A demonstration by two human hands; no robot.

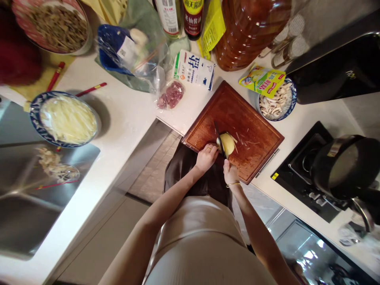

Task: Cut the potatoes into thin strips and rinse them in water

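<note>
A wooden cutting board [255, 136] lies at the counter's edge, with a piece of pale yellow potato [228, 145] near its front side. My right hand [230, 172] is wrapped round the handle of a dark knife [217, 130], whose blade stands on edge against the potato. On the blade's left side, my left hand [207, 157] has its fingers curled in and pressed on the potato's end; the fingertips are partly hidden. Thin potato shreds [245, 141] are scattered on the board to the right.
Beyond the board are a salt packet [194, 69], bagged meat [171, 95] and bottles [193, 18]. A bowl of sliced mushrooms [292, 95] is at right, near a stove with a pan [346, 166]. At left, a bowl of pale shreds [68, 118] stands by the sink [26, 221].
</note>
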